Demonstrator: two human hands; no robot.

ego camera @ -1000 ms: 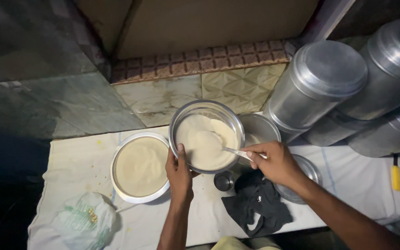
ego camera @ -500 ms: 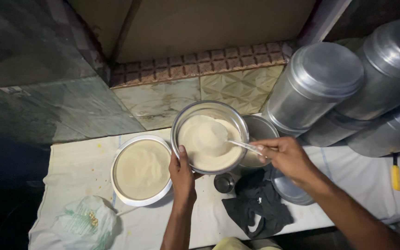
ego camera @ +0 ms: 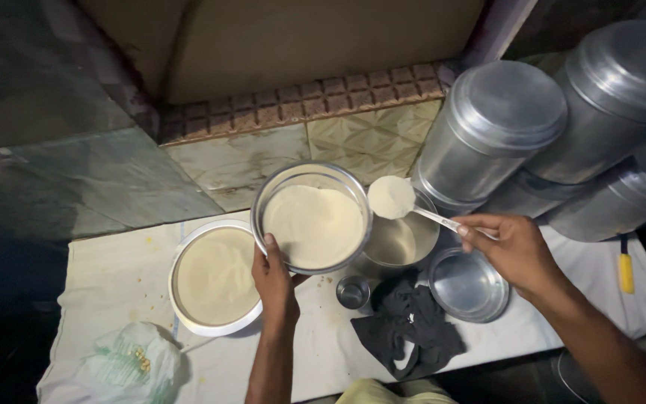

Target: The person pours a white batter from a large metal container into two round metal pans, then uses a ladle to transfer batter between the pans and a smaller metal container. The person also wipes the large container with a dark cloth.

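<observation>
The right hand (ego camera: 514,251) grips a flour-heaped metal spoon (ego camera: 405,203) just right of the tilted round steel flour bowl (ego camera: 312,218), whose rim the left hand (ego camera: 272,278) clasps.

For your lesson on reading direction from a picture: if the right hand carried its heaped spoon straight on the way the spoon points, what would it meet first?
From the right hand, the spoon points left, so likely the raised steel bowl of flour in the left hand; depth is unclear.

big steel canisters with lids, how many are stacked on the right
3 show clearly: one nearest the bowls, one at the top right corner, one lower at the right edge. A fourth seems wedged beneath them; more may be hidden.
</observation>
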